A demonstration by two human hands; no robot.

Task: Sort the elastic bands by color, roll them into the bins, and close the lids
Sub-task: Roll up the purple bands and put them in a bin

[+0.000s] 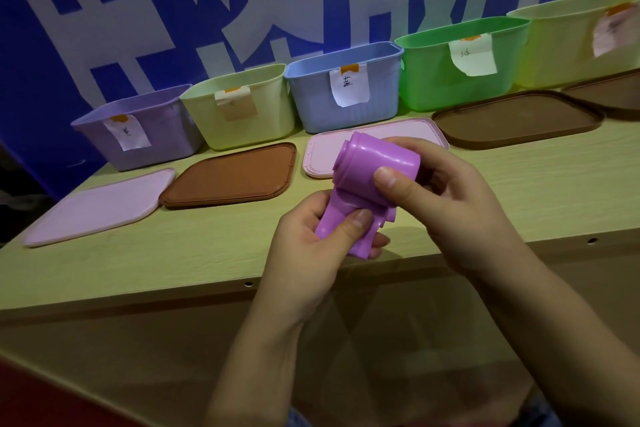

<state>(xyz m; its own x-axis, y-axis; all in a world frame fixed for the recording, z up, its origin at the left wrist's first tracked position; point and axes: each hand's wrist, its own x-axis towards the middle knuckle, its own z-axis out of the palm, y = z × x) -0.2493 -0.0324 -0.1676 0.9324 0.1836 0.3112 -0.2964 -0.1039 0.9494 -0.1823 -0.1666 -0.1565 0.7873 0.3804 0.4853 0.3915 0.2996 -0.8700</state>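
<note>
Though labelled, the bins' (346, 90) insides stay hidden.

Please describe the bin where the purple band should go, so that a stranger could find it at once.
Five open bins stand in a row along the blue wall. The purple bin is the leftmost one, beside a pale yellow bin. It alone is lilac, matching the purple band.

Cut off by the right edge: far yellow bin (568, 45) and brown lid (613, 94) before it. Too blurred to read: paper labels on purple bin (138, 135) and near yellow bin (242, 111). Hidden by bin walls: all bin interiors. Partly covered by fingers: purple band (367, 180)
</note>
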